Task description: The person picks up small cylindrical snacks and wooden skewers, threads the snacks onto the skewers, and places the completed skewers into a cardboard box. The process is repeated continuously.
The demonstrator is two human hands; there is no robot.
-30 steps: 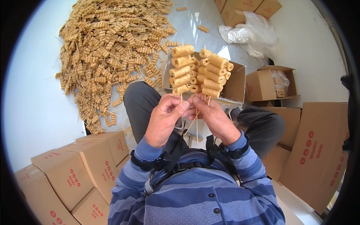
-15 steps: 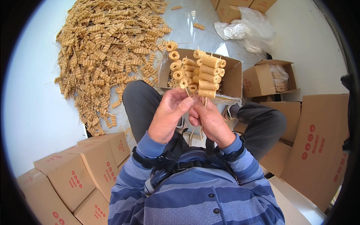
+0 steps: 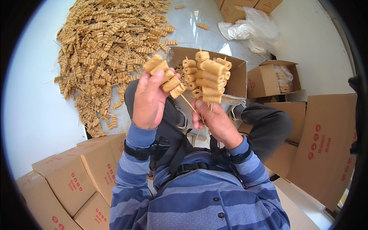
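Head camera view: a slanted skewer of golden-brown, tube-shaped rolls on a thin pale wooden stick (image 3: 167,76) was held by the left hand (image 3: 147,103), its thumb laid across the rolls and its fingers set behind them, so the grip was opened only as wide as a roll. The bare lower stick was slanted down to the right hand (image 3: 216,120); whether it was pinched there could not be told. A bunch of similar golden-brown skewers (image 3: 212,78) was gripped by its sticks in the right hand, thumb closed against curled fingers, the rolls clustered just past the grip. The left palm was turned inward; the right hand was angled inward, its back in view. Just beyond the right grip, an open brown cardboard box (image 3: 237,73) was placed. A large heap of golden-brown skewers (image 3: 103,57) was spread beyond and leftward of the left grip.
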